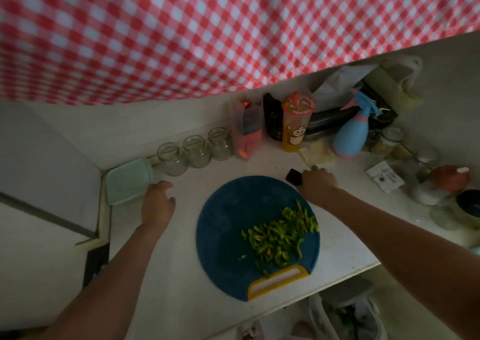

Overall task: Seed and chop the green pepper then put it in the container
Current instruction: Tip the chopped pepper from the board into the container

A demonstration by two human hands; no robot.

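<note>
Chopped green pepper (279, 235) lies heaped on the round blue cutting board (226, 225). The left hand (158, 204) reaches open-fingered beside the pale green container (128, 181) on the worktop (181, 300). The right hand (318, 183) is closed around a dark handle (294, 176).

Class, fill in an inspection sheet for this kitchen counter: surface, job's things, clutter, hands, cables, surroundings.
Surface: white counter, dimly lit.
Job's things: chopped green pepper piled on the round blue cutting board; pale green container at the left, lid on.
Clutter: three empty glass jars, orange cartoon cup, blue spray bottle.
Hands: left hand beside the container; right hand on a dark object, grip unclear.
Cables: nothing seen.
Surroundings: red checked cloth hangs above.
</note>
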